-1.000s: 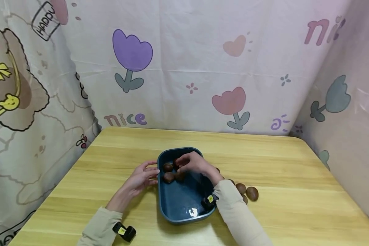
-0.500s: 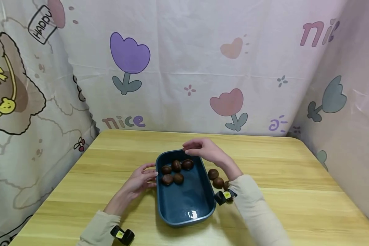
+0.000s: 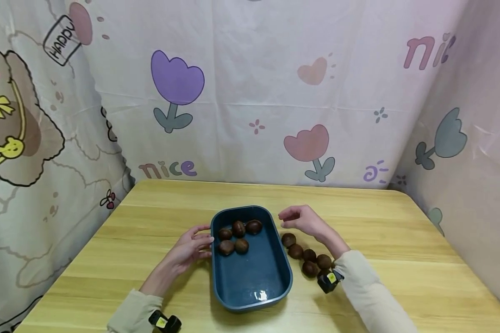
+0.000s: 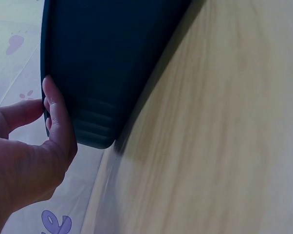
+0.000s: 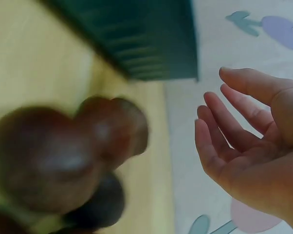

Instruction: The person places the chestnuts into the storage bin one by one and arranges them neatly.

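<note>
A dark blue rectangular bin (image 3: 254, 277) stands on the table with several brown chestnuts (image 3: 241, 246) grouped at its far left end. My left hand (image 3: 188, 249) rests against the bin's left side, fingertips right at the rim. The left wrist view shows those fingers (image 4: 59, 114) against the outer wall. My right hand (image 3: 310, 222), fingers loosely bent and holding nothing, hovers just right of the bin's far right corner. Below it, more chestnuts (image 3: 296, 252) lie in a loose row along the bin's right side; they loom large and blurred in the right wrist view.
The light wooden table (image 3: 171, 199) ends at the back against a printed cloth backdrop (image 3: 241, 69). Cloth also hangs at the left and right. The right wrist's black camera (image 3: 330, 280) overlaps the nearest loose chestnuts in the head view.
My right hand has let go of a chestnut inside the bin, lifted over the far rim, and moved right to above the loose chestnuts. The left hand stays at the bin's side.
</note>
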A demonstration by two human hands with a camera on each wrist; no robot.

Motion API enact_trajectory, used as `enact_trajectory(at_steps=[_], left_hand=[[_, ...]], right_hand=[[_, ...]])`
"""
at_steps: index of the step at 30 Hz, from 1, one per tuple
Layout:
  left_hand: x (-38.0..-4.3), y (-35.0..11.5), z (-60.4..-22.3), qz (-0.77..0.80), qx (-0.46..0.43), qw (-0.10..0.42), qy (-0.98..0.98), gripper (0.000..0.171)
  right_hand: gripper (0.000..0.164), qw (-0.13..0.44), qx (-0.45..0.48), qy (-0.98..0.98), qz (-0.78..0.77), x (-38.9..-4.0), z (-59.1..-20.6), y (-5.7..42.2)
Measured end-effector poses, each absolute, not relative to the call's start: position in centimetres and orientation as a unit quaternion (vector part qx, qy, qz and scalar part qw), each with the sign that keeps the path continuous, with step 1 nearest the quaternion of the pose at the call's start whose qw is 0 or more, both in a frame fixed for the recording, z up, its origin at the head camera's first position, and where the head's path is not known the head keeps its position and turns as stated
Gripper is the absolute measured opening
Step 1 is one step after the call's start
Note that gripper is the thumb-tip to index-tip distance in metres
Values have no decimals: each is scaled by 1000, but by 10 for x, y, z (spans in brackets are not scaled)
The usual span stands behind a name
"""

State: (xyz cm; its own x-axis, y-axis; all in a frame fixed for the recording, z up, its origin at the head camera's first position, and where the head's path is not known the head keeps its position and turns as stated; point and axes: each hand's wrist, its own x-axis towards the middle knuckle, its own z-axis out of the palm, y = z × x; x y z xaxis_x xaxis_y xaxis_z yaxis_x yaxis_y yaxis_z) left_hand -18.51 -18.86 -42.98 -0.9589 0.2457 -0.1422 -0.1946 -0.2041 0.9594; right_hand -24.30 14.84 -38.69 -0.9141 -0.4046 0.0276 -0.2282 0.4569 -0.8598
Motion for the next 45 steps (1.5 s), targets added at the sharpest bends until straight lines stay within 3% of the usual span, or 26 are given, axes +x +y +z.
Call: enact_trajectory(at_steps=[12, 18, 26, 45], left_hand=[[-185, -190, -432, 776, 36, 148, 612, 51], [-186, -189, -430, 777, 28, 143, 612, 52], [-185, -188, -429, 775, 18, 143, 615, 53], [-184, -188, -427, 777, 14, 145, 613, 53]], right_hand=[[30, 101, -110, 858, -491, -234, -419, 158], [33, 115, -101, 851, -502, -233, -424, 159], [39, 92, -117, 862, -484, -230, -429, 155], [30, 68, -90, 891, -440, -238, -429, 154]])
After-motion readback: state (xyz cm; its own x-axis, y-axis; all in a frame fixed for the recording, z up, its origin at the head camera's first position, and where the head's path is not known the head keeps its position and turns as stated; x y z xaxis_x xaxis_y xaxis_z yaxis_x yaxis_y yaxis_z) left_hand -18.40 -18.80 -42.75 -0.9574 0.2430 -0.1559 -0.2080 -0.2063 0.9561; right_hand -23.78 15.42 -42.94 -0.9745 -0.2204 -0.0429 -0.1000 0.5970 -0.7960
